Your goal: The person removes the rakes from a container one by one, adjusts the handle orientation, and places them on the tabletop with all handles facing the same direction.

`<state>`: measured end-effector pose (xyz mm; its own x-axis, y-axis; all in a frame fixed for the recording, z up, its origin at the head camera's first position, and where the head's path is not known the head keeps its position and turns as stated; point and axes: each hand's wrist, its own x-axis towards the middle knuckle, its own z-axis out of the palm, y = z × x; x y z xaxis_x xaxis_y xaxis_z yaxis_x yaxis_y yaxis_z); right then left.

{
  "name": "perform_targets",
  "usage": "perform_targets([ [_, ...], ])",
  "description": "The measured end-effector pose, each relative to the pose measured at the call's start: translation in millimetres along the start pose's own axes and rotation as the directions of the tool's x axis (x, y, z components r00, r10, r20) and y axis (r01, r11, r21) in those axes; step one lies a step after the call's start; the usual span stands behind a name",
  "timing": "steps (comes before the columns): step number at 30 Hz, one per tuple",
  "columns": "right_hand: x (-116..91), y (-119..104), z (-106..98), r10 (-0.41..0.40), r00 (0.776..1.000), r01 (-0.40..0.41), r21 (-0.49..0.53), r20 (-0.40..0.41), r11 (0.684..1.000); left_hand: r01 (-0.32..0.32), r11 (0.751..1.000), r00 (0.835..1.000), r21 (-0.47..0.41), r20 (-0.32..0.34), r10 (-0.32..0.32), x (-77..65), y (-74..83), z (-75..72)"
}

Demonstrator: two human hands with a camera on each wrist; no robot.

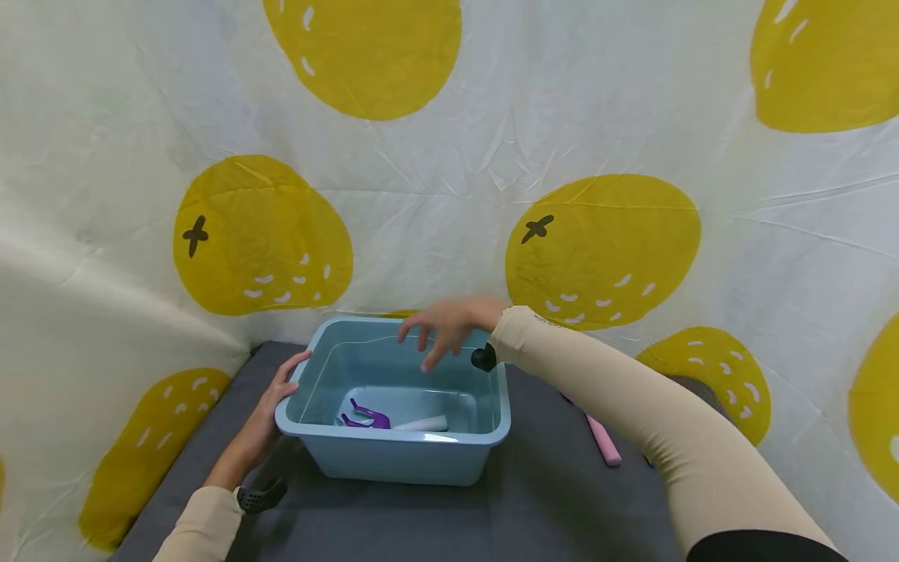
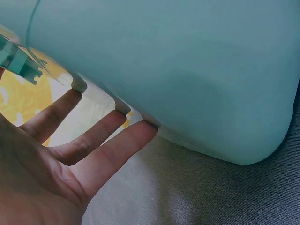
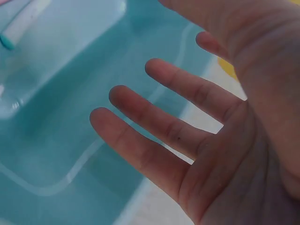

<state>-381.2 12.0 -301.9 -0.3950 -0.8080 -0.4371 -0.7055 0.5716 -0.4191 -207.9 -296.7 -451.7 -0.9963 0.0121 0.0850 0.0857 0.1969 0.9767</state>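
A light blue plastic basin (image 1: 393, 460) stands on the dark table. Inside, on its floor, lie a purple two-pronged piece (image 1: 372, 419) and a white cylinder (image 1: 424, 424). My left hand (image 1: 263, 417) rests at the basin's left rim. In the left wrist view, three nearly straight fingers (image 2: 117, 145) touch the outer wall with their tips. Over the back right part of the basin hovers my right hand (image 1: 449, 328), fingers spread and holding nothing. The right wrist view shows its fingers (image 3: 145, 154) apart, with the white cylinder (image 3: 23, 21) beyond them; this end of it is teal.
Right of the basin, a pink stick-like piece (image 1: 604, 441) lies on the grey table cloth (image 1: 548, 499), partly behind my right forearm (image 1: 597, 359). A white curtain (image 1: 435, 234) with yellow fruit prints hangs close behind the basin and along the left side.
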Motion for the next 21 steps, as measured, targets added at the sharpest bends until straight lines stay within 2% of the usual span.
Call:
perform_targets([
  [6,32.5,-1.8,28.3,0.033,0.996,-0.04,0.085,0.082,0.996,0.006,1.0,1.0,-0.002,0.002,-0.006,-0.8,2.0,-1.0],
  [12,63.7,3.9,60.0,0.05,0.984,-0.07,0.109,0.173,0.992,0.012,1.0,1.0,0.013,-0.01,-0.012,-0.6,3.5,-0.2],
  [18,77.7,3.3,81.0,0.118,0.958,-0.149,0.103,0.26,0.983,0.011,1.0,1.0,0.01,-0.019,-0.011,0.2,3.6,1.2],
  [21,81.2,4.7,85.8,0.138,0.952,-0.169,0.094,0.274,0.981,0.009,1.0,1.0,0.015,-0.023,-0.009,0.4,2.8,1.8],
])
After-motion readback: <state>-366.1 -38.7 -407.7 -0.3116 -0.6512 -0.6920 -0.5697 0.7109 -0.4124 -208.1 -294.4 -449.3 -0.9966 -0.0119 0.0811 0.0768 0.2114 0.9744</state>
